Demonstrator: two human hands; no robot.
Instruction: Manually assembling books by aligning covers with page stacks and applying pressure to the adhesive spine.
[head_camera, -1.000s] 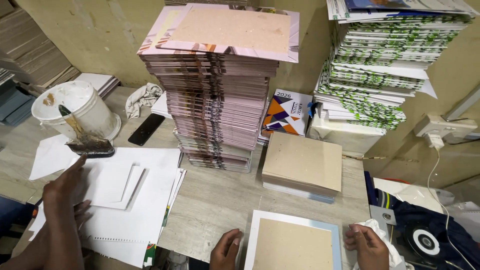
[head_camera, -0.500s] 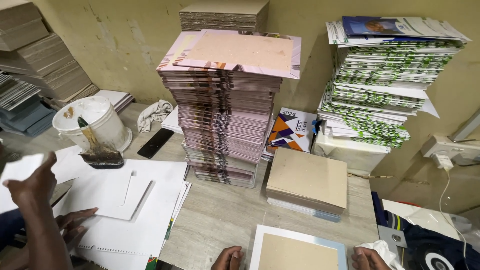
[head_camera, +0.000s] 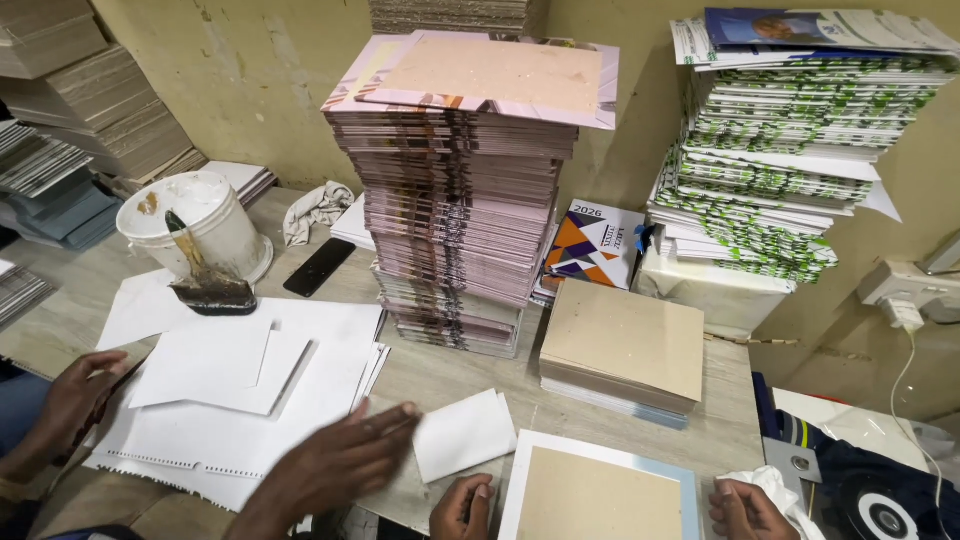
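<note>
A brown board on a pale blue-edged cover (head_camera: 600, 495) lies at the table's near edge. My left hand (head_camera: 462, 505) is curled against its left edge. At the cover's right edge, my right hand (head_camera: 745, 510) grips a white cloth (head_camera: 775, 485). A small white sheet (head_camera: 465, 432) lies just left of my left hand. A co-worker's blurred hand (head_camera: 335, 460) touches that sheet, and their other hand (head_camera: 75, 395) rests on spread white paper (head_camera: 230, 400).
A tall stack of pink covers (head_camera: 465, 190) stands mid-table, with a stack of brown boards (head_camera: 620, 350) to its right. A white glue bucket (head_camera: 195, 225) with a brush (head_camera: 210, 285), a black phone (head_camera: 318, 266) and green-printed stacks (head_camera: 780, 150) surround them. A socket (head_camera: 905, 290) is at right.
The co-worker's hand has swept from the far left across to the right, bringing a small white sheet down beside my left hand. My hands stay at the cover.
</note>
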